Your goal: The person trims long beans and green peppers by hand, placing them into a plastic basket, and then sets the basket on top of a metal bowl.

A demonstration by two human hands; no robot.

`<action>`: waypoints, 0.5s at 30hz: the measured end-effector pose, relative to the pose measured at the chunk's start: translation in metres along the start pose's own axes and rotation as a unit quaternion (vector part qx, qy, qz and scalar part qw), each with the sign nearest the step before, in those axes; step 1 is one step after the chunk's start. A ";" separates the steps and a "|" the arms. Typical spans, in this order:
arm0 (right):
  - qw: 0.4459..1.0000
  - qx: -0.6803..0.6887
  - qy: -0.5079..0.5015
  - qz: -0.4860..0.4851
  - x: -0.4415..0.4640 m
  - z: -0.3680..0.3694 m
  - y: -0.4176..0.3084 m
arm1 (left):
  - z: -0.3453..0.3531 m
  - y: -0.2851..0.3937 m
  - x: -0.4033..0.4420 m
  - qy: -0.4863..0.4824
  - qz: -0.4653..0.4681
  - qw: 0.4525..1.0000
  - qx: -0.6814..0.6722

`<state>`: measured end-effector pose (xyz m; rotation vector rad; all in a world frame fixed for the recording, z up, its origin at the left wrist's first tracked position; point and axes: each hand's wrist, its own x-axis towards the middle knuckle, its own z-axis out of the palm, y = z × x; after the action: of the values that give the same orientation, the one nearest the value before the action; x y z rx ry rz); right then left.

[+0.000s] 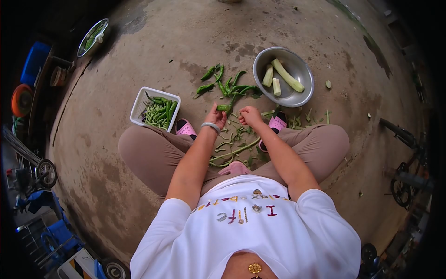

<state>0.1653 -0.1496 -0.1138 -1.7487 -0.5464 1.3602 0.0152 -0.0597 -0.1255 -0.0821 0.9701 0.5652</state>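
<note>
Left hand (215,117) has its fingers grasping a green pepper (224,108), lifted off the floor (334,28) between the two feet, near side of the loose peppers (220,76). Right hand (251,116) sits just beside it, fingers curled in a pinch; cannot tell whether they hold anything. The two hands look apart.

For good handling, the left fingers should steady the pepper by its body with light pressure, leaving the end toward the right hand exposed. The right fingers would do best working close to that end, pinching small and pulling along the pepper's length, not sideways, so the flesh doesn't snap.

Long axis: starts roughly crosswise at the left fingers, then seems to slant right and away, toward the loose peppers. Far end blends into them, so exact tip unclear; stem end can't be told either. Scraps (241,133) lie below the hands.
</note>
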 end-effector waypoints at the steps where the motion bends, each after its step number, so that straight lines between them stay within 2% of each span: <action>1: 0.995 -0.093 -0.003 0.030 0.000 -0.003 0.004 | -0.002 0.003 0.001 0.005 0.011 1.000 -0.017; 2: 0.995 -0.094 -0.004 0.031 -0.001 -0.003 0.010 | -0.003 0.006 0.003 0.011 0.022 0.999 -0.034; 3: 0.983 -0.170 -0.034 0.055 -0.007 -0.003 0.013 | -0.004 0.011 0.005 0.012 0.021 0.999 -0.035; 4: 0.964 -0.245 -0.064 0.079 -0.013 -0.001 0.012 | -0.003 0.017 0.008 0.046 0.058 0.997 -0.038; 5: 0.964 -0.244 -0.066 0.081 -0.014 0.000 0.014 | -0.003 0.024 0.011 0.081 0.095 0.991 -0.041; 6: 0.935 -0.342 -0.082 0.048 -0.010 -0.001 0.024 | -0.003 0.034 0.011 0.084 0.095 0.991 -0.042; 7: 0.895 -0.436 -0.099 0.014 -0.007 -0.001 0.031 | 0.001 0.048 0.006 0.124 0.149 0.979 -0.059; 8: 0.894 -0.435 -0.102 0.016 -0.002 -0.001 0.038 | 0.003 0.061 0.001 0.163 0.201 0.963 -0.076; 10: 0.841 -0.530 -0.103 0.021 0.006 -0.002 0.044 | 0.012 0.081 -0.016 0.196 0.305 0.929 -0.082; 12: 0.860 -0.501 -0.090 0.025 0.011 -0.003 0.043 | 0.003 0.093 -0.011 0.204 0.325 0.919 -0.086; 14: 0.878 -0.471 -0.079 0.031 0.018 0.000 0.040 | -0.008 0.095 0.002 0.231 0.315 0.917 -0.081; 15: 0.891 -0.444 -0.077 0.047 0.024 0.005 0.037 | -0.019 0.090 0.016 0.211 0.289 0.930 -0.079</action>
<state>0.1628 -0.1501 -0.1581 -2.4024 -1.3478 1.4263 -0.0362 0.0177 -0.1333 -0.0627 1.3772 1.2055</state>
